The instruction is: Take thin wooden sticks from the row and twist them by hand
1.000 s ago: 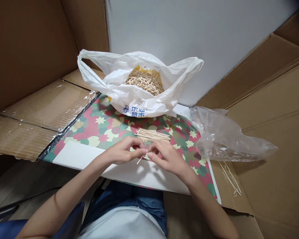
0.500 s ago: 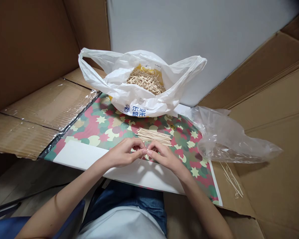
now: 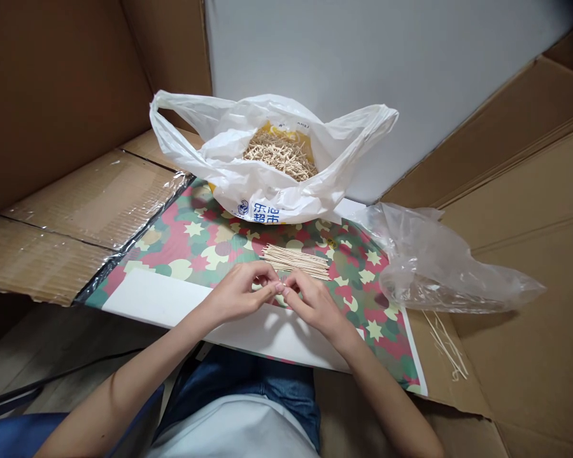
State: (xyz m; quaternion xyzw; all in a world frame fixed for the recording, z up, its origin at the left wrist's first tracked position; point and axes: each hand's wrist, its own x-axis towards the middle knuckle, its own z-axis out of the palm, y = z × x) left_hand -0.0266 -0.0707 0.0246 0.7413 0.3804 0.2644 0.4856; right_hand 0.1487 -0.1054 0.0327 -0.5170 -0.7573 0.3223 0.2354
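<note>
A denim-clad lap (image 3: 239, 381) is seen at lower centre, just below a white strip (image 3: 157, 299) along the near edge of a camouflage-patterned sheet (image 3: 195, 248). The left hand (image 3: 239, 296) and right hand (image 3: 315, 305) are held over the strip, curled inward, with the fingertips (image 3: 281, 287) of both meeting; whether a stick is gripped between them is hidden and cannot be told. Just beyond the hands, a tidy row of thin wooden sticks (image 3: 296, 262) is laid side by side on the sheet. At upper centre, a white plastic carrier bag (image 3: 267, 213) is set at the sheet's far edge, with a heap of loose sticks (image 3: 281, 156) inside. To the right, a clear plastic bag (image 3: 439, 267) is lying beside the sheet, and a few stray sticks (image 3: 444, 343) are seen on a cardboard flap (image 3: 506, 356). A white panel (image 3: 339, 76) is seen at the top of the frame.
</note>
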